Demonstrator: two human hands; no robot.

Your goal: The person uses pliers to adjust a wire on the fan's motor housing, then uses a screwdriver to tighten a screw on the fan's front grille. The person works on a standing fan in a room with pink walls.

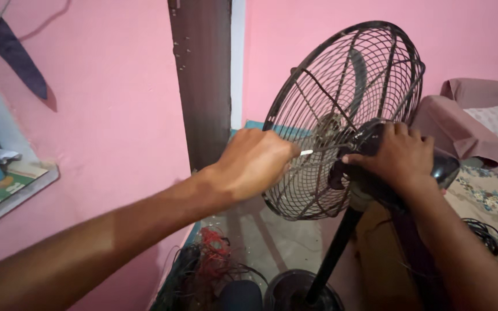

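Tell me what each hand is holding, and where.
Left hand holds a thin tool by its hidden handle; right hand holds the fan at its motor housing.

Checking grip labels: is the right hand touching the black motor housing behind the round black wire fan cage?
Touching. The head view shows the right hand wrapped over the black motor housing behind the round black wire fan cage, fingers curled onto it with no gap.

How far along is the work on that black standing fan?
Early, by the look of it. The wire cage sits whole around the blades, nothing taken off. In hand: the left hand pushes a thin metal tool into the rear grille, while the right hand grips the motor housing behind. Left, it seems: the cage and all inside it. A tangle of wires lies on the floor by the fan base.
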